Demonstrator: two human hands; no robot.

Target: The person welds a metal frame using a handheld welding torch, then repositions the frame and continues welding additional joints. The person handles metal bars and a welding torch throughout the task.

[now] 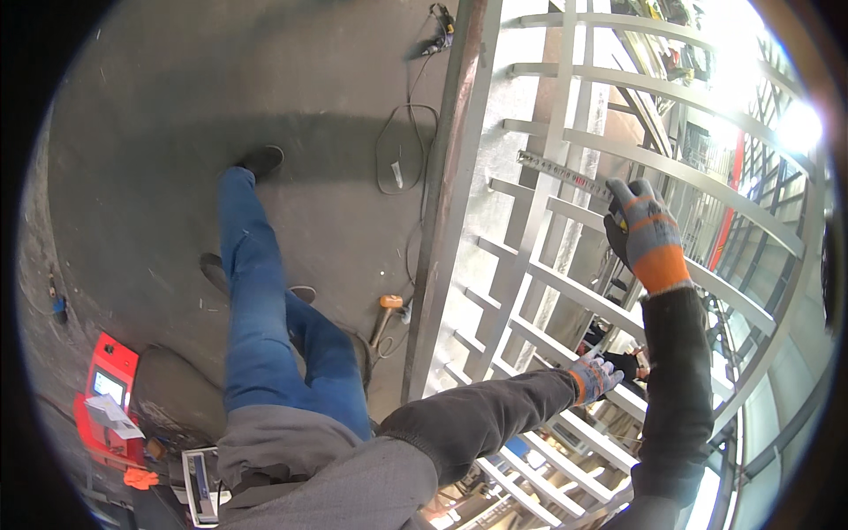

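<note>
A grey and orange work glove covers each of my hands. In my right hand [649,225] is a tape measure [623,226], mostly hidden by the fingers, with a bit of yellow showing. Its blade [565,171] runs out leftward over a long upright of a pale metal grate [533,234], its end just past that upright. Lower down, my left hand [598,378] lies on one of the grate's bars, its fingers bent over it. Beside those fingers is a dark shape [628,365] that I cannot make out.
A thick steel edge [439,208] runs along the grate's left. On the dark floor lie an orange-headed mallet [387,311], a looped cable [378,159] and a corded power tool [439,34]. At lower left stands a red machine [113,364] with a screen. Strong light glares upper right.
</note>
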